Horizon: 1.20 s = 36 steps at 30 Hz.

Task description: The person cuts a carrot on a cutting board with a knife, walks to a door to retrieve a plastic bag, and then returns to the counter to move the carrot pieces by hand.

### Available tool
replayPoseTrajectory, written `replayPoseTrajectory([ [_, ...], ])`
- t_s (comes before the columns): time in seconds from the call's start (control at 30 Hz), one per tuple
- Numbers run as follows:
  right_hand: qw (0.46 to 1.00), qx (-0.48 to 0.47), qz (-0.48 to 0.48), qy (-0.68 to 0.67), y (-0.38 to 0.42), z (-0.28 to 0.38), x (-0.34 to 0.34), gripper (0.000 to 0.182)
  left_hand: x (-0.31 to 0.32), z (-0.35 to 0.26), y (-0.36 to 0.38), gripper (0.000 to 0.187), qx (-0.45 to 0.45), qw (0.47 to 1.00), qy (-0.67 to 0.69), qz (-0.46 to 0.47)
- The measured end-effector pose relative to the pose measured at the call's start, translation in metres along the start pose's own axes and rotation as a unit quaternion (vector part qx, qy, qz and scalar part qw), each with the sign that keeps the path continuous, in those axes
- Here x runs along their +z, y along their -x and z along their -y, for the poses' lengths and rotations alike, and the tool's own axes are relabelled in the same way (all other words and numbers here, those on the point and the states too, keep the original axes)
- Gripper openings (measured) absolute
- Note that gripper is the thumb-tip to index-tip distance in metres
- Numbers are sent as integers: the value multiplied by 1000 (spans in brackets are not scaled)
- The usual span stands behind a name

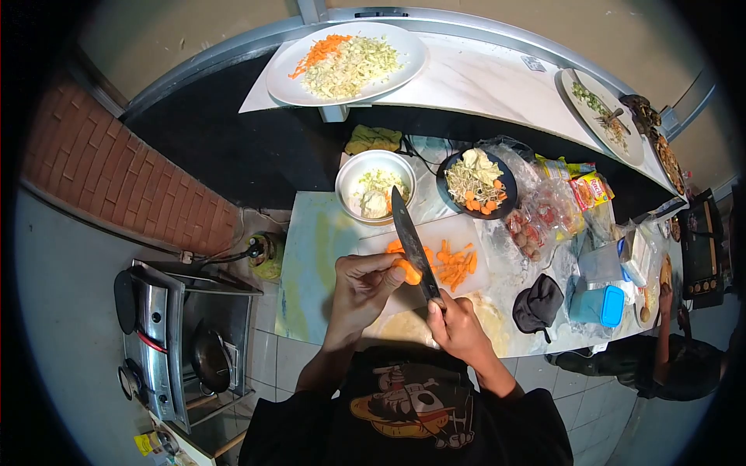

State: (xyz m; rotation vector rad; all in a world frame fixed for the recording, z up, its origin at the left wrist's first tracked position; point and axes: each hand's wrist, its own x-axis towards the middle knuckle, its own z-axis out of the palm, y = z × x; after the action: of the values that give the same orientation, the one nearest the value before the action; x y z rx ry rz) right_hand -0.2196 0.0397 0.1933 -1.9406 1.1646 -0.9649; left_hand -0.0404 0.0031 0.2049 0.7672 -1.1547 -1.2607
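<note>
Between the thumb and fingers of my left hand [364,283] is a piece of carrot [407,272]. My right hand [460,326] grips the handle of a kitchen knife [413,245], its dark blade pointing away from me and up against the carrot's right side. Below both hands lies a white cutting board [472,230] with a spread of cut carrot pieces [454,264]. Just past the board, a metal bowl [342,191] holds shredded vegetables and a pale lump. To its right, a dark plate [509,203] carries bean sprouts, carrot slices and cabbage.
On the raised shelf sit an oval plate [281,87] of shredded cabbage and carrot and another plate [633,147] with a fork. Plastic bags [536,221], a black cap [538,303] and a blue-lidded container [598,306] occupy the table's right. A stove [155,342] stands left; a person [660,361] is at right.
</note>
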Motion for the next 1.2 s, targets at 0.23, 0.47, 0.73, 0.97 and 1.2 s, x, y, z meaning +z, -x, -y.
replayPoseTrajectory([
  [0.23, 995, -10, -72, -63, -2, -1, 7, 13, 26, 16, 7, 26, -35, 988, 142, -48],
  [0.47, 997, -27, -70, -23, -4, -4, 7, 12, 25, 29, 8, 24, -16, 976, 214, -48],
  [0.73, 999, 25, -4, 32, 0, 2, 1, 11, 8, 22, 2, 15, 14, 997, 61, -35],
  [0.97, 998, 49, 15, 24, 1, 1, 0, 12, 7, 7, 1, 20, 49, 997, 38, -47],
  [1.2, 997, 52, 40, 28, 1, 3, -5, 12, -4, -5, -7, 21, 95, 995, -21, 0],
])
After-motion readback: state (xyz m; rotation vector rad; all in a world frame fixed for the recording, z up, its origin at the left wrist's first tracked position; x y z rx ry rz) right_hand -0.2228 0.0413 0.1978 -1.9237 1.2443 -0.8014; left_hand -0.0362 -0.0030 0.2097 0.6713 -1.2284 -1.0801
